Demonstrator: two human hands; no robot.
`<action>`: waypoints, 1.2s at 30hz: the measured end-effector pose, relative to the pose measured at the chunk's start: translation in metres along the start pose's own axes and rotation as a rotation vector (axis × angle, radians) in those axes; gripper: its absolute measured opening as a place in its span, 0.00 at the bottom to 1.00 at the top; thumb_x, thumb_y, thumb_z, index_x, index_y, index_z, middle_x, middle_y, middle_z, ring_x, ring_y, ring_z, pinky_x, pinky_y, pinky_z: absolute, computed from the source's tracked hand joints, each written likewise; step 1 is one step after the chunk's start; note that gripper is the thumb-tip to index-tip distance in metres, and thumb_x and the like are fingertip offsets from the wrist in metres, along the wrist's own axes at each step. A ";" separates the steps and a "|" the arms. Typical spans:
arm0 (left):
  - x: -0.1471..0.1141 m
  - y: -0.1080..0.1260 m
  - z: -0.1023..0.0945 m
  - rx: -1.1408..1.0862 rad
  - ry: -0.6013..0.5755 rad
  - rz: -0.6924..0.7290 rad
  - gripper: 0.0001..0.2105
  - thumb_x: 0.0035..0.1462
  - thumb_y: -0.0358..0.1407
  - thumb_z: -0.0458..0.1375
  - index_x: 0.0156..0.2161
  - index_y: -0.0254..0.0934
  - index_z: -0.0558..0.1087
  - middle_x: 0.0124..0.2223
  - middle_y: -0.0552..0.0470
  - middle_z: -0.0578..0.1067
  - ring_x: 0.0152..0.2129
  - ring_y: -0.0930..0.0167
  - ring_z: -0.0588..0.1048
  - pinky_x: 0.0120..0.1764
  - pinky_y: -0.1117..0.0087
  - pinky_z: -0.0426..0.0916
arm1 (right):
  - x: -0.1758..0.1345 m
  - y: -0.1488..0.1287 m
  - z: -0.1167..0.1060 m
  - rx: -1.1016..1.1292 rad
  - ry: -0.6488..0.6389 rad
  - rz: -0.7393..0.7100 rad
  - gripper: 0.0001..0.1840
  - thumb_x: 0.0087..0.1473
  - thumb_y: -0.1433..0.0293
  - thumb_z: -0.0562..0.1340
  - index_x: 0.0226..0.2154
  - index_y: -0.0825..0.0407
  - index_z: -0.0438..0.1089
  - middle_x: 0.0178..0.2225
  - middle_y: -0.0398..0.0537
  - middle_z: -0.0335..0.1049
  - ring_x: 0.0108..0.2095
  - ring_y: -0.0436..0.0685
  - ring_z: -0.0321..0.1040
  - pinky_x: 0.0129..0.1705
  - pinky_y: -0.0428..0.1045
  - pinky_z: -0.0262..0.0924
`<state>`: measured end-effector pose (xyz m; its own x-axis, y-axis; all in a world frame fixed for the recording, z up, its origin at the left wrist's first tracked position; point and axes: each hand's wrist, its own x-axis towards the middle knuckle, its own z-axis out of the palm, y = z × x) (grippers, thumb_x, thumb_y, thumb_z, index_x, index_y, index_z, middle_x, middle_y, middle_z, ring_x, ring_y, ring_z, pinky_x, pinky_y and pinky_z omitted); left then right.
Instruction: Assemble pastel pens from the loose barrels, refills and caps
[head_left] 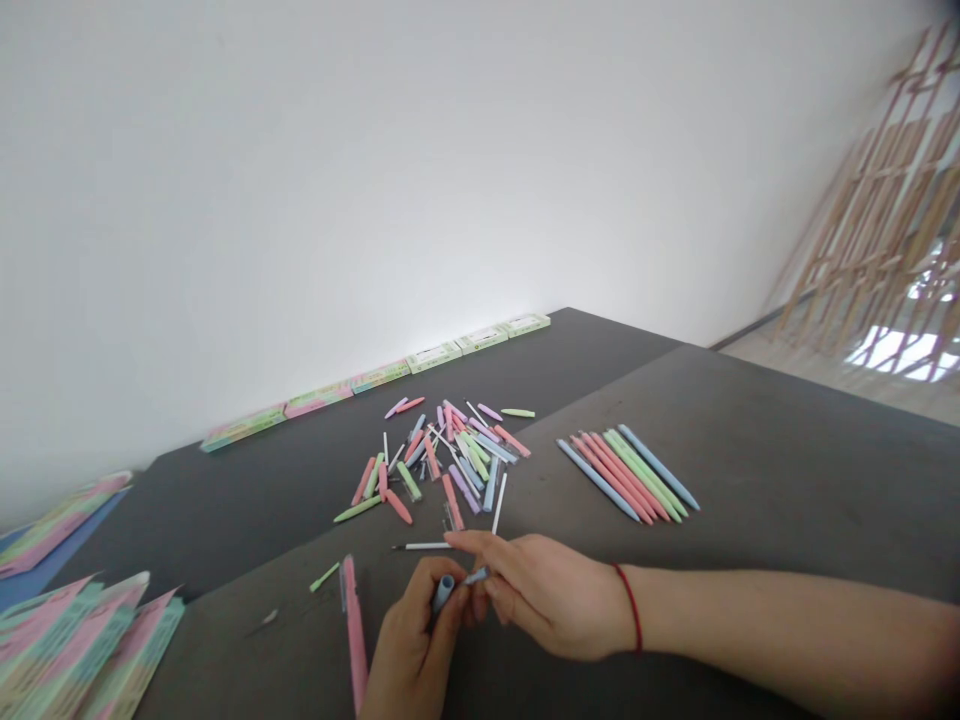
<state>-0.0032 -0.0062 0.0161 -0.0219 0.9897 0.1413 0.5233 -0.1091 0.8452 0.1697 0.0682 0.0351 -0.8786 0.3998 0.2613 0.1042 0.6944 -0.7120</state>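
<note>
Left hand (411, 640) low at table's (787, 470) near edge, fingers curled round blue pen barrel (443, 593), open end tilted toward other hand. Right hand (544, 595) pinches thin piece, likely refill or tip (475, 576), at barrel mouth; index finger extended. Loose pen parts pile (442, 455) just ahead, within reach. Finished pens row (630, 470) apart, right. Pink pen (354, 630) beside left hand. Packaging cards (82, 640) far left.

Soft, even daylight; brightest on the white wall (375, 200) above the dark table (787, 470). Right of the wall, a wooden lattice (877, 220) smears with motion blur. Wide-angle lens bends the edges.
</note>
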 end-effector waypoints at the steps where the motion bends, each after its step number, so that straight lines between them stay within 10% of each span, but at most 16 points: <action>1: 0.000 0.001 0.001 -0.010 0.004 0.001 0.09 0.59 0.39 0.48 0.31 0.40 0.66 0.25 0.58 0.70 0.22 0.73 0.68 0.28 0.75 0.61 | 0.000 0.001 0.000 0.020 0.000 0.013 0.25 0.60 0.73 0.46 0.59 0.56 0.45 0.34 0.49 0.72 0.33 0.53 0.69 0.37 0.47 0.60; 16: -0.004 0.010 0.004 0.050 0.099 -0.019 0.09 0.58 0.40 0.49 0.29 0.40 0.66 0.23 0.59 0.66 0.21 0.72 0.66 0.27 0.74 0.59 | 0.002 0.003 0.001 0.125 0.196 0.139 0.02 0.55 0.71 0.57 0.34 0.53 0.63 0.25 0.40 0.65 0.25 0.47 0.61 0.28 0.42 0.55; 23: -0.005 0.000 0.000 0.114 0.026 0.010 0.08 0.59 0.39 0.50 0.30 0.40 0.67 0.25 0.59 0.70 0.22 0.73 0.69 0.28 0.75 0.60 | 0.006 0.007 0.011 0.601 0.156 0.329 0.03 0.54 0.71 0.56 0.32 0.54 0.61 0.23 0.40 0.65 0.21 0.46 0.63 0.22 0.41 0.60; 36: -0.002 0.009 0.004 -0.156 0.017 -0.182 0.14 0.57 0.46 0.51 0.27 0.38 0.64 0.19 0.60 0.65 0.16 0.75 0.60 0.22 0.75 0.55 | 0.005 0.007 0.006 0.554 0.128 0.191 0.08 0.56 0.69 0.57 0.39 0.55 0.63 0.24 0.40 0.65 0.24 0.46 0.65 0.27 0.43 0.60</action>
<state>0.0049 -0.0084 0.0219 -0.1188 0.9928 -0.0134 0.3715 0.0570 0.9267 0.1634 0.0708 0.0272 -0.8016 0.5794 0.1474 -0.0343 0.2016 -0.9789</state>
